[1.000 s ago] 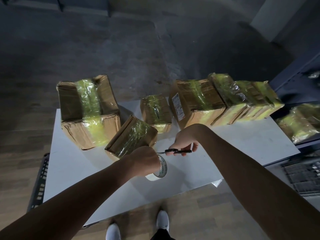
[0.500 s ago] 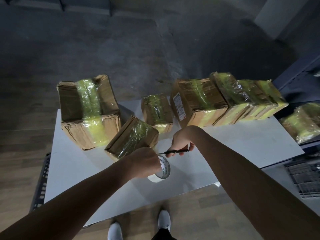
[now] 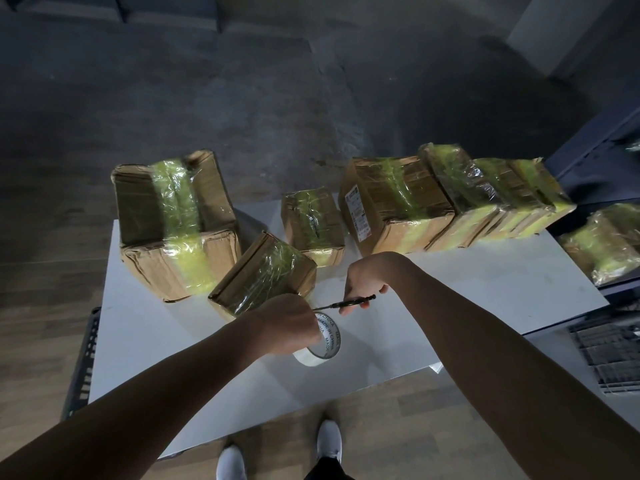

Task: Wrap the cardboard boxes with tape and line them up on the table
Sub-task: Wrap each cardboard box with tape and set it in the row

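Two hands are occupied: the tape roll (image 3: 327, 341) is gripped by the left hand (image 3: 284, 323), the scissors (image 3: 349, 302) by the right hand (image 3: 365, 280), just beside the tilted small box (image 3: 263, 282) on the table (image 3: 485, 289). Tension should be kept on the tape roll (its free end is not discernible) and the cut made close to the small box. Almost nothing is changed from a second earlier.

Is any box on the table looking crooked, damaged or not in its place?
Yes. The small box just beyond the left hand lies turned at an angle, out of line with the row of boxes along the far edge of the table. The large box at far left has a crumpled, uneven top.
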{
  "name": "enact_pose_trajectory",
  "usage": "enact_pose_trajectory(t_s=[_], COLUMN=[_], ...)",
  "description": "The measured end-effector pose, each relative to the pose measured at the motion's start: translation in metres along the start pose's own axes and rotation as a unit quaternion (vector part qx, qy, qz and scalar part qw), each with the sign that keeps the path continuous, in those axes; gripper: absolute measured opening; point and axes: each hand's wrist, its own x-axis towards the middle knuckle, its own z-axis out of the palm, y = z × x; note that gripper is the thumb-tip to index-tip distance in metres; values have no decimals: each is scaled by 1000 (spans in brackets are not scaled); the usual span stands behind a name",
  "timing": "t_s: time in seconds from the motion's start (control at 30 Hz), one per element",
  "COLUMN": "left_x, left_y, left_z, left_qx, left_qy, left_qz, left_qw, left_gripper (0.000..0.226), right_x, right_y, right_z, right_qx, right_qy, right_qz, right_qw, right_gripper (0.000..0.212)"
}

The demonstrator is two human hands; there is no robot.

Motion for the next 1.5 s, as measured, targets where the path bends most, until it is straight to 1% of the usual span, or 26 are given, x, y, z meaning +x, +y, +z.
enact_pose_trajectory(t_s=[0.07,0.13,0.2,0.33,0.43,0.57,0.67,0.73,0.77,0.83,0.9,1.0,1.17,1.27,1.33,1.4,1.5], left_x=[0,0,0,1,1,1,0,-1,-1,-1,-1,-1,-1,-2,-3,-3,-3], left_y=[-1,-1,-1,-1,-2,-2,-4,-6,-7,-8,-7,-6,-5,-5,-2,1,2], left_z=[0,1,2,4,6,8,7,7,6,4,2,1,3,5,6,7,8], left_qx=[2,1,4,6,-2,-11,-20,-25,-20,-11,-9,-7,-21,-26,-26,-27,-47], left_qy=[-2,-2,0,4,7,20,33,37,32,28,30,29,41,64,73,79,109], left_qz=[4,8,11,13,16,22,21,16,15,14,15,19,23,27,33,40,53], left_qw=[1000,1000,1000,1000,1000,999,999,999,999,999,999,999,999,997,996,996,991], left_gripper=[22,23,22,21,21,22,21,23,21,13,12,15,17,20,20,20,26], right_x=[1,3,6,12,15,23,23,21,20,16,12,11,10,12,12,15,25], right_y=[3,6,4,-2,2,13,17,19,20,23,24,27,43,62,73,76,67], right_z=[0,0,1,4,5,10,10,10,10,11,13,21,32,41,52,67,94], right_qx=[5,14,8,20,43,78,107,95,87,72,64,84,96,117,109,85,33], right_qy=[2,-8,-22,-78,-84,-86,-61,-33,-20,1,5,1,-1,6,17,55,157], right_qz=[-2,10,29,53,62,60,29,0,-12,-29,-45,-57,-19,49,77,85,100], right_qw=[1000,1000,999,995,994,991,992,995,996,997,997,995,995,992,991,991,982], right_gripper=[45,36,36,31,35,25,28,41,45,41,36,40,58,54,53,50,43])
